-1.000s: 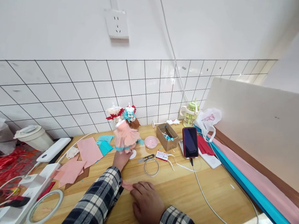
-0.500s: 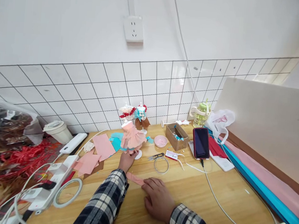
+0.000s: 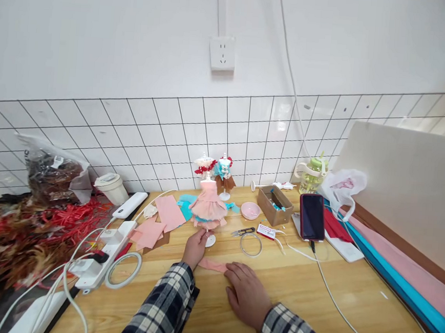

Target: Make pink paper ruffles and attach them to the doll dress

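Observation:
My left hand (image 3: pixel 196 247) is closed at the foot of a miniature dress form (image 3: pixel 208 190), just above its round white base (image 3: pixel 210 241); its fingertips are partly hidden under the hem. The form stands upright in a pink ruffled dress (image 3: pixel 207 206) with a bit of blue under the skirt. My right hand (image 3: pixel 249 294) lies flat on the table, fingers stretched out, touching the right end of a pink fabric strip (image 3: pixel 213 265). Thread snips (image 3: pixel 245 232) and a wire ring (image 3: pixel 250 244) lie beyond it.
Two other dressed forms (image 3: pixel 224 174) stand behind. To the left are pink fabric pieces (image 3: pixel 169 212), a tape roll (image 3: pixel 123 270) and a power strip (image 3: pixel 109 260). A pink bowl (image 3: pixel 250 211), a cardboard box (image 3: pixel 275 206) and a phone (image 3: pixel 312 217) with its cable stand to the right.
The camera view has swung left, so everything sits further right. The pink-dressed form is more upright and turned somewhat. My right hand stays by the strip.

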